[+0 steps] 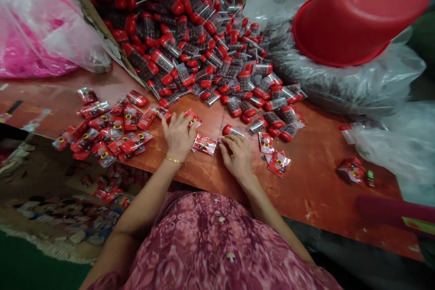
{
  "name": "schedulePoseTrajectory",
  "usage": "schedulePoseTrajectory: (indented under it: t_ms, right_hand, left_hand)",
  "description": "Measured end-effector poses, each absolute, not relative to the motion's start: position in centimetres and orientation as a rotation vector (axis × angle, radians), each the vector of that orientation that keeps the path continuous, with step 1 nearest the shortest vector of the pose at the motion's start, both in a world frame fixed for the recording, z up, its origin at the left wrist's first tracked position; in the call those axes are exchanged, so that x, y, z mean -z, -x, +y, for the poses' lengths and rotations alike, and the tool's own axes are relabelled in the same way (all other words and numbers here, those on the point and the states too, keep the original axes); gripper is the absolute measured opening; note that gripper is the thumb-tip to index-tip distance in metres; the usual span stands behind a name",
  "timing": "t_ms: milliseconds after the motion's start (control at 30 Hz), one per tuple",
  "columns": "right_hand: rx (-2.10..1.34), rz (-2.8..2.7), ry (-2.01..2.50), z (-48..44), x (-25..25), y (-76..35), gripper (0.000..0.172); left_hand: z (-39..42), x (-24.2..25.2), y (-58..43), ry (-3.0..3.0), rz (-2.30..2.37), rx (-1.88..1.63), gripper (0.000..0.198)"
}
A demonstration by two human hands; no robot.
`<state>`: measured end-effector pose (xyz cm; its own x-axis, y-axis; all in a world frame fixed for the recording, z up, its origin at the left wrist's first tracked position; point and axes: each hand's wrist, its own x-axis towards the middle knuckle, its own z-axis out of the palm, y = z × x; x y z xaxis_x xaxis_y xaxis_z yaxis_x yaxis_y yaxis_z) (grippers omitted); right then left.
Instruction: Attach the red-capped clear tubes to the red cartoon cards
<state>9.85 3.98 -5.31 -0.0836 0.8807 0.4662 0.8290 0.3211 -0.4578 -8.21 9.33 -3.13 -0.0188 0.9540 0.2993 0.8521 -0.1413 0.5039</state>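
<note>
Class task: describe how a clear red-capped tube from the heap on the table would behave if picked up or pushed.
The clear tube with a red cap looks stiff, holding its shape. Being rounded, it would probably roll when pushed along the table. It is probably light, though its dark contents could add weight.

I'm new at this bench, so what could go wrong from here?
The loose heap of red-capped clear tubes spreads close to the left hand and right hand, so tubes might get knocked into the flat red packets. Those packets lie near the table edge, and some packets below it suggest more could slip off. The tilted red basin on a plastic bag looks unsteady and might topple.
</note>
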Motion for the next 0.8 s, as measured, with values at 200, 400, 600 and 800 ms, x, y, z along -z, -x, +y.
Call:
schedulePoseTrajectory:
  t_ms: [200,400,600,800]
  right_hand:
    - [-0.153,-1.880,1.498,4.2,5.0,-9.8,0.019]
    - [-0.104,-1.866,1.484,4.4,4.8,-9.9,0.017]
    - [-0.107,-1.811,1.446,4.1,4.5,-9.9,0.016]
    - [-0.600,-1.468,1.431,5.6,3.2,-8.9,0.028]
  left_hand:
    - [13.8,4.3,9.3,-2.030,1.803,-0.710,0.015]
    - [13.7,5.0,8.9,-1.987,1.777,-0.843,0.016]
    - [13.3,3.9,7.9,-1.994,1.793,-0.799,0.020]
    - [10.5,0.9,5.4,-2.024,1.723,-0.958,0.020]
